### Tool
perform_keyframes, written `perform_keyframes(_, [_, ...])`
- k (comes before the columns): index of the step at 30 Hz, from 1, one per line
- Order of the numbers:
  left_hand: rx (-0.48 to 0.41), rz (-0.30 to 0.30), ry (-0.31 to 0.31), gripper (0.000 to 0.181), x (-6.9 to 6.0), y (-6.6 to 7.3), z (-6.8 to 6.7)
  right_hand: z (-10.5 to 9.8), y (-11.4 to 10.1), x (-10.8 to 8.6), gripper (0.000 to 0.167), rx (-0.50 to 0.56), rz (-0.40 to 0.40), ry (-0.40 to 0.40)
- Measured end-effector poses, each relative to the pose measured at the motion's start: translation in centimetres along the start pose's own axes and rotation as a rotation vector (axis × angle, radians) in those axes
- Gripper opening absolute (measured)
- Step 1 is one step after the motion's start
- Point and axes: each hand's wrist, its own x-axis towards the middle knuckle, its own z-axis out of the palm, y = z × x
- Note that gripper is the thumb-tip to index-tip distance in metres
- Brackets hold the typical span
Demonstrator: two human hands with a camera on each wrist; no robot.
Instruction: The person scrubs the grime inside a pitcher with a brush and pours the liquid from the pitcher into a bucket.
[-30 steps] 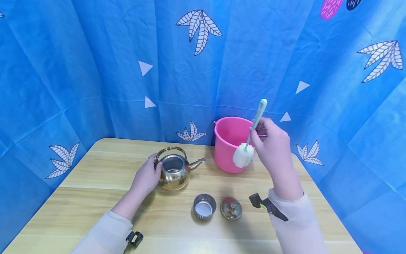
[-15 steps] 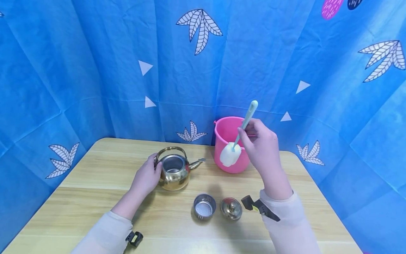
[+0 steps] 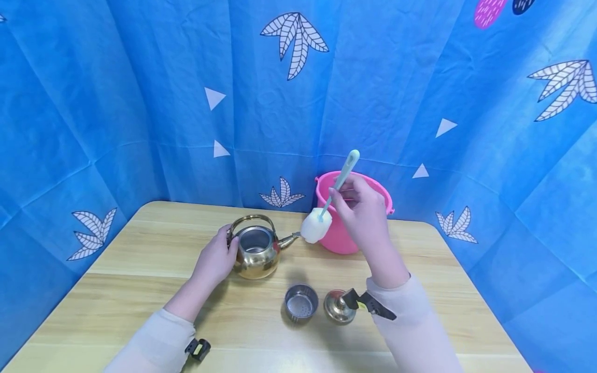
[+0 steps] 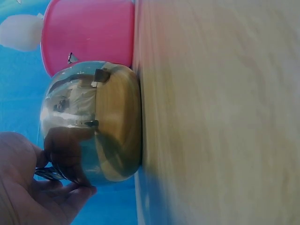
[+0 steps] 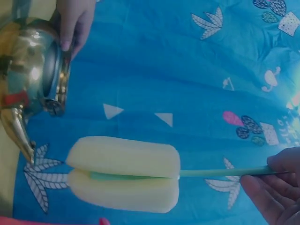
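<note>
I am gripping the kettle (image 3: 256, 263) with my left hand (image 3: 216, 257) and pinching the brush (image 3: 315, 227) in my right hand (image 3: 367, 213), lid (image 3: 336, 310) and strainer (image 3: 300, 305) off, brush not yet inside.

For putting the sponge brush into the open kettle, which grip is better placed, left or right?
Right, I think: the right grip pinches the sponge brush, its sponge end lowest, near the kettle. The left grip holds the kettle, so seems better for steadying it.
</note>
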Motion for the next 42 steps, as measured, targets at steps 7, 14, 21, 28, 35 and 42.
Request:
perform_keyframes(7, [-0.005,-0.006,0.000,0.053,0.0,0.1,0.0,1.7,0.6,-0.1,0.021,0.076,-0.002,0.007])
perform_keyframes(14, [-0.001,-0.008,0.004,0.054,0.1,-0.1,0.1,3.1,0.4,-0.1,0.024,0.146,0.035,-0.029])
perform_keyframes(21, [0.000,-0.008,-0.001,0.053,0.1,-0.1,0.1,4.6,0.4,-0.3,0.021,0.201,0.010,-0.031])
perform_keyframes(28, [-0.009,-0.019,0.000,0.054,0.1,-0.1,0.1,6.3,0.7,-0.6,0.019,0.228,-0.049,-0.065])
perform_keyframes(35, [-0.006,-0.019,-0.003,0.054,0.1,-0.1,0.2,7.3,0.6,-1.0,0.018,0.240,-0.019,-0.068])
perform_keyframes(42, [-0.010,-0.022,-0.005,0.055,0.1,0.0,0.1,7.8,0.3,-1.2,0.018,0.290,-0.030,-0.058])
